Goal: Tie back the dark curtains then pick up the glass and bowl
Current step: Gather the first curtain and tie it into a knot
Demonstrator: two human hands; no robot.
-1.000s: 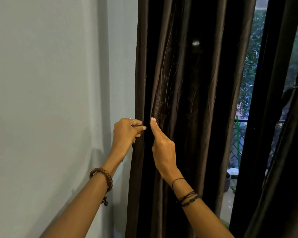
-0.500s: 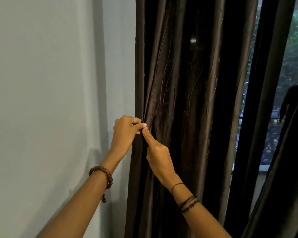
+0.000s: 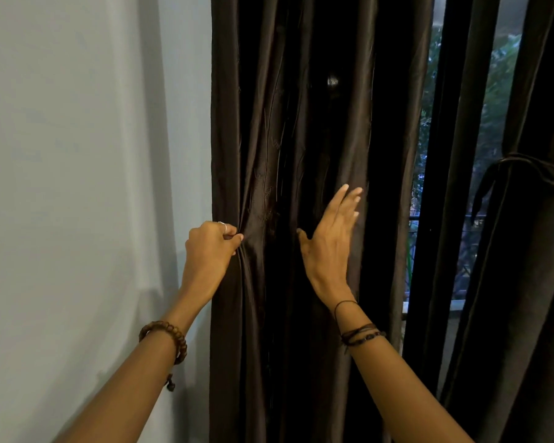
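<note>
Two hands on the dark curtain, hanging beside the wall: left hand pinches its left edge fold, right hand lies spread flat, fingers straight. Second curtain at right already tied.

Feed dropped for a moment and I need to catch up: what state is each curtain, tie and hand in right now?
Left curtain: hanging loose, untied, bunched at its wall-side edge.
Right curtain: gathered, tied back.
Tie band: wrapped round the right curtain.
Left hand: grips the left curtain's edge fold.
Right hand: open, fingers straight, against the left curtain's folds.
Glass and bowl: not in view.
</note>
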